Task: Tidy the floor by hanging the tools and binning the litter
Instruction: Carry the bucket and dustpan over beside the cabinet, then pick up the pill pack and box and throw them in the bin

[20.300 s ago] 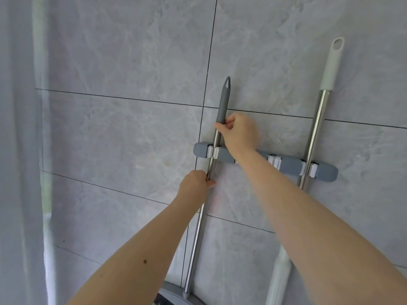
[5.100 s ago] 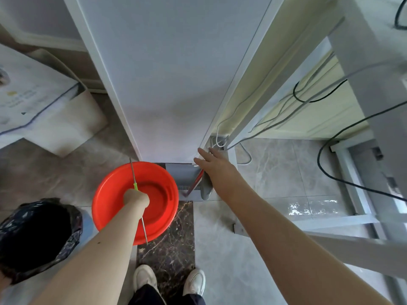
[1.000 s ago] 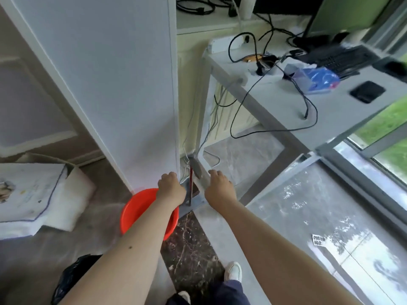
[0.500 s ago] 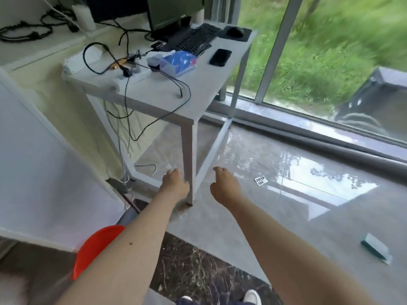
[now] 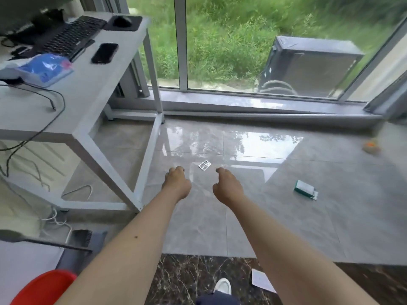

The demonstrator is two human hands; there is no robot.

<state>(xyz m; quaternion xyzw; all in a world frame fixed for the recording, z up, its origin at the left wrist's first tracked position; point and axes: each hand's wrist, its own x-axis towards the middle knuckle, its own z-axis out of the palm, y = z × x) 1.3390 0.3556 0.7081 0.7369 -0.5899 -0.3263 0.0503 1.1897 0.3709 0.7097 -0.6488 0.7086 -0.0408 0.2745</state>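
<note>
Both arms reach out over the glossy grey floor. My left hand (image 5: 176, 183) and my right hand (image 5: 226, 186) hang side by side with loosely curled fingers and hold nothing. Litter lies on the tiles: a small printed scrap (image 5: 204, 165) just beyond and between my hands, a green and white pack (image 5: 305, 188) to the right, an orange and yellowish piece (image 5: 371, 147) at the far right, and a white paper (image 5: 262, 280) near my shoe. A dark brush head (image 5: 82, 237) shows at the lower left beside a red basin (image 5: 41, 287).
A white desk (image 5: 88, 84) stands at the left with a keyboard (image 5: 66, 36), a phone (image 5: 104, 52), a blue tissue pack (image 5: 44, 68) and cables. Its legs (image 5: 152, 128) reach the floor close to my left hand. A glass door (image 5: 242, 51) spans the back.
The view has swung right from the red basin and white panel to the open floor by the glass door. Both hands left the brush and dustpan and now hang empty.
</note>
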